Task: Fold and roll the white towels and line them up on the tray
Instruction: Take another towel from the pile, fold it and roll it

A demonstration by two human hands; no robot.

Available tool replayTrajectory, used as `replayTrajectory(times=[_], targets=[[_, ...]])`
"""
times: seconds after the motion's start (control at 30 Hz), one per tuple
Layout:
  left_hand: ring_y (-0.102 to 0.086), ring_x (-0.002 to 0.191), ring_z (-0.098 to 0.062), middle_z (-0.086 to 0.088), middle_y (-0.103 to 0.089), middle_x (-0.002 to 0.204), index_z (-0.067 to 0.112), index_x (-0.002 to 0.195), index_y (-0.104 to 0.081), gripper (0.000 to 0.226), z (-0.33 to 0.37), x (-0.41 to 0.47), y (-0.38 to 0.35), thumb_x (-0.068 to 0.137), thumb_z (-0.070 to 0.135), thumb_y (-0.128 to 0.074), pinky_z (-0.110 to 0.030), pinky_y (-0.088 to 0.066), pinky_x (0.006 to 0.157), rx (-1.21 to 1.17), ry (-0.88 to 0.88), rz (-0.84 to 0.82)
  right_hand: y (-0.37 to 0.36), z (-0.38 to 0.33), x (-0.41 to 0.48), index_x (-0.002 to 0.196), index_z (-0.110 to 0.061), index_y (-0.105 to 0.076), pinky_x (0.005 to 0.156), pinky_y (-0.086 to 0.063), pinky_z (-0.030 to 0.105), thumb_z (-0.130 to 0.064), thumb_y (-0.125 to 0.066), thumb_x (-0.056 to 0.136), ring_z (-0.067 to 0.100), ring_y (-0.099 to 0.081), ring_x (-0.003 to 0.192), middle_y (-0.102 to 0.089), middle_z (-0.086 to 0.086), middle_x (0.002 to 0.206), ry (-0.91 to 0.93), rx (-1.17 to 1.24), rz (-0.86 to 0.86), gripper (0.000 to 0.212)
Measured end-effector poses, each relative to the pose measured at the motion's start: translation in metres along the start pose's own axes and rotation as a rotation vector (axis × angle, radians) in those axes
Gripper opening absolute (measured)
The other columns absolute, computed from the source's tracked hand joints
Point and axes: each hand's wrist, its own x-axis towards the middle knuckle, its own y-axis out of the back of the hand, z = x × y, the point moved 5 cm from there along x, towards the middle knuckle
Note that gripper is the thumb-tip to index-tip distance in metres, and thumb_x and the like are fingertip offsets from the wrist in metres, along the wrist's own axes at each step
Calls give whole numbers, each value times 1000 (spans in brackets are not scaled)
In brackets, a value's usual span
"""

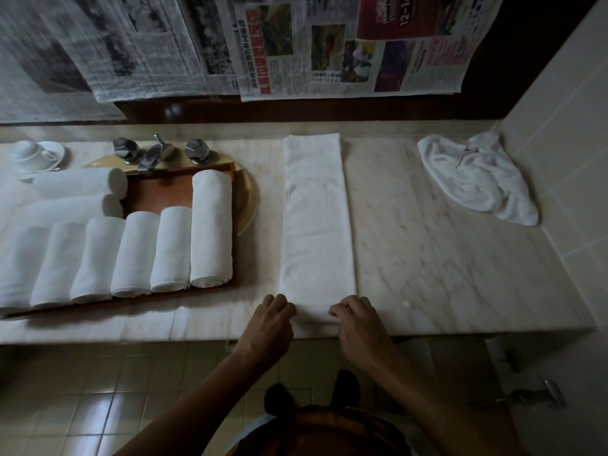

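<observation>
Long folded white towel strip [317,218] lay flat on pale marble surface [444,258], right of brown wooden tray [158,192]. Left hand [269,320], right hand [357,319]: grip curled onto strip's near edge. Step likely rolling start; next move needed even, tight roll toward far end.

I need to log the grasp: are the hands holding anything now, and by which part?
The left hand and right hand grip the folded towel at its near end, fingers curled over that edge.
</observation>
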Motion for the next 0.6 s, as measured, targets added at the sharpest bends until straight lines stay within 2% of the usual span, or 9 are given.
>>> replayTrajectory(times=[0.1, 0.2, 0.3, 0.4, 0.5, 0.53, 0.6], targets=[[-52, 75, -15, 4, -63, 91, 15, 85, -70, 32, -6, 4, -3, 64, -4, -85, -30, -53, 59, 23, -25, 2, 2, -1, 1, 118, -19, -66, 77, -48, 33, 3, -66, 81, 20, -51, 98, -56, -3, 111, 46, -48, 5, 43], [-51, 76, -16, 3, -65, 92, 15, 88, -72, 33, -18, 10, -7, 63, -3, -84, -30, -50, 60, 10, -29, -35, 5, 1, 6, 116, -23, -65, 78, -45, 34, 6, -66, 73, 22, -54, 98, -58, -5, 109, 49, -102, -22, 53], [-57, 77, -17, 5, -68, 91, 14, 85, -74, 25, -13, 11, 2, 66, 2, -84, -21, -41, 65, -30, -33, -106, 12, 0, 14, 119, -27, -65, 87, -39, 38, 4, -62, 76, 23, -55, 107, -61, -8, 115, 18, -123, -97, 54], [-57, 90, -12, 7, -66, 99, 19, 103, -70, 16, -19, 9, 5, 88, 13, -70, -20, -40, 73, -129, 81, -176, 14, 10, 12, 124, -30, -62, 94, -42, 36, -5, -64, 89, 14, -57, 111, -62, -12, 118, -75, 34, -185, 43], [-61, 76, -2, 14, -67, 87, 32, 91, -66, 14, -32, 10, 10, 89, 20, -73, -15, -43, 65, -294, 248, -205, 18, 21, 6, 116, -24, -69, 89, -51, 26, -8, -73, 89, 8, -62, 100, -65, -7, 107, -209, 343, -103, 32], [-63, 73, 0, 13, -69, 82, 33, 88, -68, 14, -37, 13, 12, 89, 21, -76, -12, -44, 63, -350, 298, -194, 19, 21, 5, 114, -22, -71, 87, -52, 24, -7, -73, 90, 8, -63, 99, -66, -6, 106, -209, 355, -66, 28], [-65, 73, 5, 12, -73, 81, 28, 89, -75, 6, -41, 18, 16, 89, 23, -79, -6, -43, 62, -411, 375, -201, 16, 19, 3, 112, -20, -74, 88, -53, 30, -5, -72, 89, 12, -62, 102, -68, -5, 109, -154, 256, 2, 28]])
